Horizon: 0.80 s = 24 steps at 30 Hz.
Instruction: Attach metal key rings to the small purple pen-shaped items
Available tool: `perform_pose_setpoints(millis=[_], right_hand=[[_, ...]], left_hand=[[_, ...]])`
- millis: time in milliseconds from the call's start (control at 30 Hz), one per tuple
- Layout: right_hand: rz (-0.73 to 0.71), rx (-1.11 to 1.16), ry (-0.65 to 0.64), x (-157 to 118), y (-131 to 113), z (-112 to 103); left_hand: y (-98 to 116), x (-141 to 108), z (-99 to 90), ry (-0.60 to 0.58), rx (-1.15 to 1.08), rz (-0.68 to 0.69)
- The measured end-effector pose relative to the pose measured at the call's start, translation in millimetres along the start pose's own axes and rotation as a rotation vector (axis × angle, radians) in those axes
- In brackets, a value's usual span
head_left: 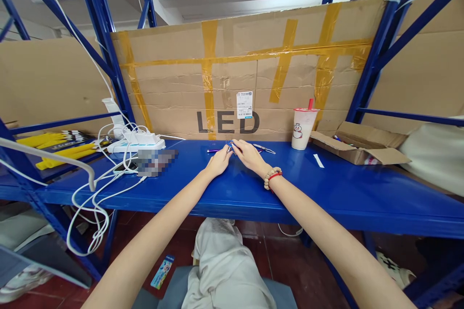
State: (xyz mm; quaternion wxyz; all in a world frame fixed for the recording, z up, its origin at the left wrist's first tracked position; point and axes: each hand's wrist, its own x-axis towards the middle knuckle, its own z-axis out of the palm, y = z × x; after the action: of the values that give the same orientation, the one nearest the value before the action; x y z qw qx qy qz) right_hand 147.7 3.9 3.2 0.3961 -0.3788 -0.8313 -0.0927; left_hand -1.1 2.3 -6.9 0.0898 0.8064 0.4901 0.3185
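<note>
My left hand and my right hand meet over the middle of the blue shelf top. Both have their fingers closed around a small blue piece, whose kind is too small to make out and which the fingers partly cover. A thin purple pen-like stick lies just left of my left fingers. Beyond my right hand rests a slim metal tool with a blue part, its near end hidden by the hand. A beaded bracelet circles my right wrist.
A drink cup with a red straw stands right of my hands. Farther right are a white strip and an open cardboard box. Tangled white cables and a power strip lie left. Taped cardboard walls the back.
</note>
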Motion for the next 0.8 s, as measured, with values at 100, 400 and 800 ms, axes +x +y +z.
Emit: perform_pose_setpoints(millis=[100, 400, 800], right_hand=[[0.012, -0.016, -0.012, 0.5, 0.3, 1.4], [0.043, -0.031, -0.048, 0.7, 0.1, 4.1], [0.05, -0.047, -0.083, -0.2, 1.6, 7.5]], left_hand=[[1.5, -0.8, -0.9, -0.013, 0.045, -0.022], [0.6, -0.3, 0.2, -0.011, 0.083, -0.033], [3.6, -0.9, -2.2, 0.03, 0.142, -0.145]])
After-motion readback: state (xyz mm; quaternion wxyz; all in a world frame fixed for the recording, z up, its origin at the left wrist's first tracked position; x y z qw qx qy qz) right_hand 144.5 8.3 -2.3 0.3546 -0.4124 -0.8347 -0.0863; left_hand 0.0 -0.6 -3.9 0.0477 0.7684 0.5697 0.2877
